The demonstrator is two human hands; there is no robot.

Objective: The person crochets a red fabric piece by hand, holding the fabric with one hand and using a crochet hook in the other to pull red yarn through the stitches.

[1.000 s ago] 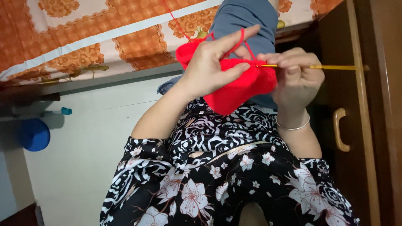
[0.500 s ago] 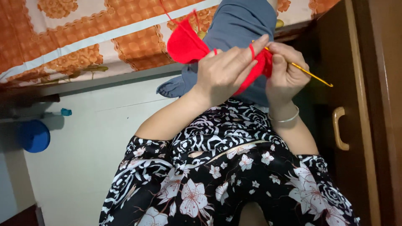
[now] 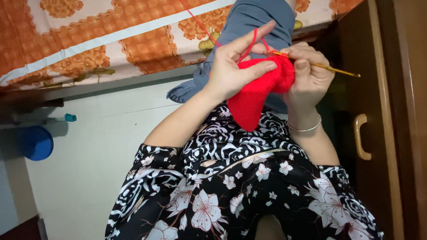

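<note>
- Your left hand (image 3: 231, 73) was closed on the red crocheted piece (image 3: 258, 91), thumb pressed across its upper edge, with the forefinger raised and the red yarn (image 3: 253, 40) running over it.
- Your right hand (image 3: 309, 75) was clenched around the yellow crochet hook (image 3: 329, 67), whose shaft stuck out to the right toward the wooden cabinet door (image 3: 382, 111) while its tip lay at the top edge of the fabric.
- The piece hung between both hands, just above your lap, in front of the black-and-white floral dress (image 3: 240, 186) and the grey cloth (image 3: 258, 22) behind it.
- The strand rose up and left across the orange patterned bedsheet (image 3: 111, 40); where it ended was out of view.
- For a neat stitch, I judged that the raised forefinger needed to hold the strand evenly taut and the thumb to pin the fabric close to the hook tip.
- The hook looked best kept nearly level, so the loop would not slip off.
</note>
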